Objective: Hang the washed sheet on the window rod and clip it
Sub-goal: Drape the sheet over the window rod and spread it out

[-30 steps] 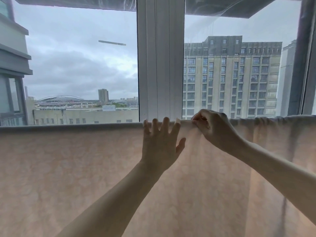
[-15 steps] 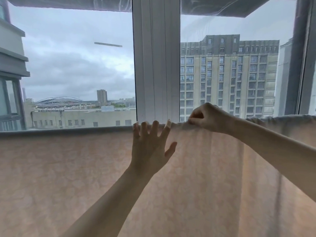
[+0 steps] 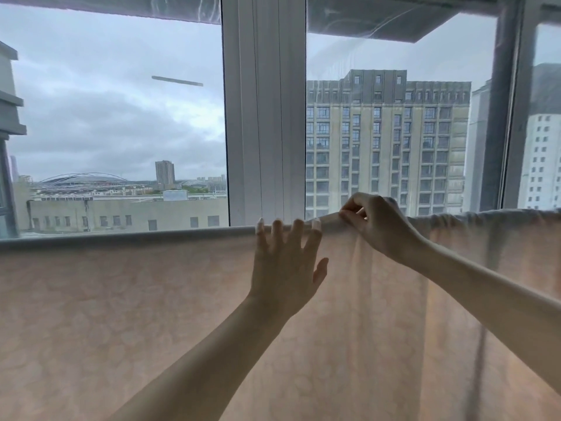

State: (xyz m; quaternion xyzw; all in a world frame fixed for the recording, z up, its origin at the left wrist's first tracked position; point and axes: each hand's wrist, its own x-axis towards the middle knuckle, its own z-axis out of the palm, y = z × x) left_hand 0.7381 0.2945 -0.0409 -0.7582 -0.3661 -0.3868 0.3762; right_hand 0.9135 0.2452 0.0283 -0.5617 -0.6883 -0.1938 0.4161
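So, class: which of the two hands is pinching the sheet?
The right hand pinches the sheet at its top edge; the left hand lies flat with spread fingers.

Ahead of you a white window post (image 3: 263, 117) splits the glass. Beyond stand a tall apartment block (image 3: 385, 141) and grey clouds (image 3: 106, 117).

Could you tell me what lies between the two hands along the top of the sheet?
In the head view, only a short stretch of the sheet, draped over the rod, lies between the left hand and the right hand; no clip shows there.
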